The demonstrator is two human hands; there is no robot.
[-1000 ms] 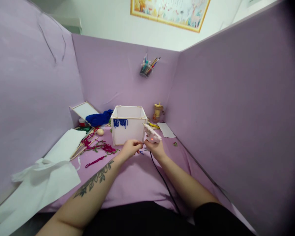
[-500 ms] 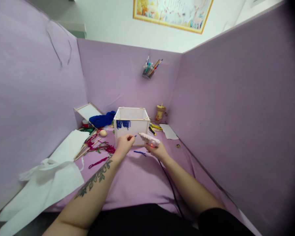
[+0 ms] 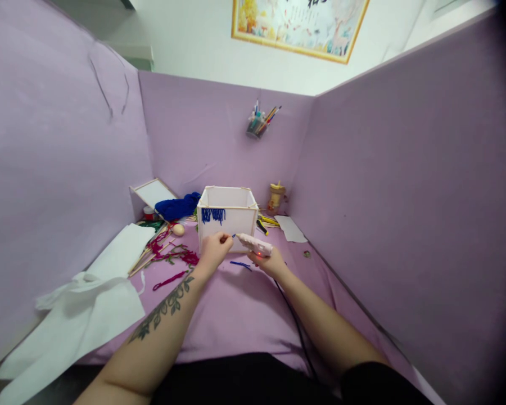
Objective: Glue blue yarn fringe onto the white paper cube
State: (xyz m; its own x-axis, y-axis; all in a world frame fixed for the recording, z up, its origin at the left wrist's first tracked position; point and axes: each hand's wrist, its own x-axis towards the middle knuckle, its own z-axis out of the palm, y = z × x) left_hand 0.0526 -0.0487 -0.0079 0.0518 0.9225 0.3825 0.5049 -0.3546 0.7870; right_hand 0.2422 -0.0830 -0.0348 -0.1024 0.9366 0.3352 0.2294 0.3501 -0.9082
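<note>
Lilac cloth over the tabletop [image 3: 244, 304], lilac panels on three sides. Near the middle, a white open-topped box [image 3: 227, 216] with pale stick edging, a fringe of blue yarn strands [image 3: 213, 215] hanging along the top of its near face. Left hand [image 3: 213, 250] closed, pinching a short blue yarn piece [image 3: 233, 235] between fingertips, right against the box's near face. Right hand [image 3: 269, 262], at 3 o'clock of the left and just beside it, wrapped around a white glue gun [image 3: 255, 244], nozzle aimed toward 9 o'clock at the pinched yarn, a small red light glowing on its body, black cord [image 3: 295, 326] trailing toward 6 o'clock. Another blue strand [image 3: 240, 263] flat on the cloth between both hands. At 9 o'clock of the box, magenta yarn [image 3: 172, 256], wooden sticks and a pale egg shape [image 3: 177, 229]; at 10 o'clock, a blue yarn bundle [image 3: 179, 206]. White paper sheets [image 3: 88, 304] at 8 o'clock. Pen cup [image 3: 257, 121] fixed high on the back panel at 12 o'clock.
</note>
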